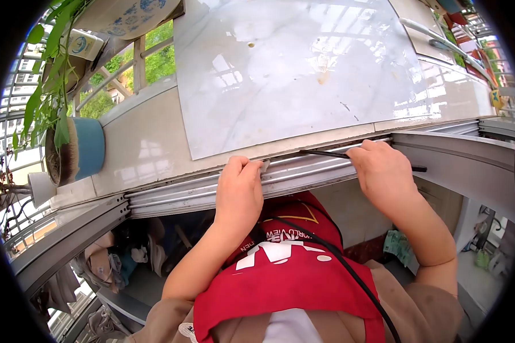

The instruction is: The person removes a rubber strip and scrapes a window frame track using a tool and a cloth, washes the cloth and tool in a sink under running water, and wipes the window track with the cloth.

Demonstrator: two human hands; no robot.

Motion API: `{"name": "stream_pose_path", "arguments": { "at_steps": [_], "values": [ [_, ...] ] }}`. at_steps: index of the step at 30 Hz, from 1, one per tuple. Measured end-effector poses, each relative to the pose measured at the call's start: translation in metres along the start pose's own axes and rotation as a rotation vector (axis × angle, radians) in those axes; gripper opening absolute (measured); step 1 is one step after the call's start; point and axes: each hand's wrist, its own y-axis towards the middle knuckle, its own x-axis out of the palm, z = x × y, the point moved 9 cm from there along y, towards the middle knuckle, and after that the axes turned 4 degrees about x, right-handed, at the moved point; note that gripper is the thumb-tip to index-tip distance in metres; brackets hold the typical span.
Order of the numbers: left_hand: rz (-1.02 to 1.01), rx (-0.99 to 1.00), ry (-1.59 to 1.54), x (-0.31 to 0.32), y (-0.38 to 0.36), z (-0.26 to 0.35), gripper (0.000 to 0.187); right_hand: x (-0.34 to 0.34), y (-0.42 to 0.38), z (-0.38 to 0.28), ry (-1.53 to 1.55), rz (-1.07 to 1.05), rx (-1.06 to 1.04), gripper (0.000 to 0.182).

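Observation:
A metal window track point(177, 191) with several parallel rails runs across the middle of the view, along the edge of a tiled ledge. My left hand point(241, 186) is over the track, its fingers pinched on a small greyish piece point(265, 166) that looks like cloth or tissue. To the right, my right hand point(381, 167) is closed round a thin dark tool point(329, 153). The tool's narrow end points left along the rails, and its other end sticks out to the right of the hand.
Beyond the track lies a glossy marbled slab point(286, 74). A blue plant pot point(90, 147) stands at the left on the ledge. Window frames point(68, 240) angle in from both sides. A black cable point(349, 268) hangs over the red apron point(280, 286).

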Motion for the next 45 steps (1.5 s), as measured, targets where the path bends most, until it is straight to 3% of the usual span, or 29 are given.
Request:
{"name": "stream_pose_path", "arguments": {
  "at_steps": [3, 5, 7, 9, 13, 15, 19, 21, 23, 25, 28, 34, 42, 45],
  "values": [
    [0.062, -0.085, -0.029, -0.027, -0.010, -0.014, 0.014, -0.037, -0.033, 0.048, -0.324, 0.017, 0.280, 0.004],
    [0.124, -0.179, -0.085, -0.045, -0.017, -0.029, 0.013, -0.049, -0.042, 0.034, -0.321, 0.038, 0.206, 0.003],
    [0.185, -0.185, -0.102, -0.055, -0.022, -0.039, 0.015, -0.051, -0.039, 0.004, -0.102, 0.098, 0.142, 0.004],
    [0.407, -0.285, -0.278, -0.071, -0.036, -0.055, 0.016, -0.043, -0.036, -0.008, -0.067, 0.069, 0.157, 0.003],
    [0.416, 0.067, -0.342, -0.064, -0.028, -0.014, 0.019, -0.040, -0.035, -0.009, 0.090, 0.112, 0.227, 0.011],
    [0.447, 0.139, -0.355, -0.066, -0.023, -0.007, 0.020, -0.033, -0.037, -0.005, 0.113, 0.106, 0.291, 0.013],
    [0.350, 0.093, -0.339, -0.060, -0.014, -0.015, 0.021, -0.007, -0.028, -0.017, 0.136, 0.154, 0.128, 0.013],
    [0.221, 0.108, -0.146, -0.051, -0.008, -0.023, 0.024, 0.000, -0.021, -0.026, 0.099, 0.192, 0.024, 0.014],
    [0.152, 0.183, -0.087, -0.043, 0.005, -0.023, 0.023, 0.003, -0.013, -0.022, 0.111, 0.133, 0.064, 0.014],
    [0.089, 0.260, -0.029, -0.035, 0.008, -0.014, 0.023, 0.020, -0.008, -0.008, 0.202, -0.062, 0.193, 0.015],
    [-0.053, 0.282, 0.130, -0.011, 0.007, -0.002, 0.020, 0.022, -0.006, -0.013, 0.230, -0.020, 0.139, 0.015],
    [-0.002, 0.244, 0.336, 0.001, -0.004, 0.009, 0.027, 0.036, -0.002, -0.023, 0.295, 0.014, 0.079, 0.015],
    [-0.032, 0.181, 0.294, 0.003, -0.004, 0.004, 0.029, 0.042, 0.011, -0.012, 0.431, -0.090, 0.062, 0.015],
    [-0.025, 0.190, 0.281, 0.002, -0.003, 0.005, 0.029, 0.034, 0.022, -0.022, 0.326, -0.102, -0.019, 0.015]
  ]
}}
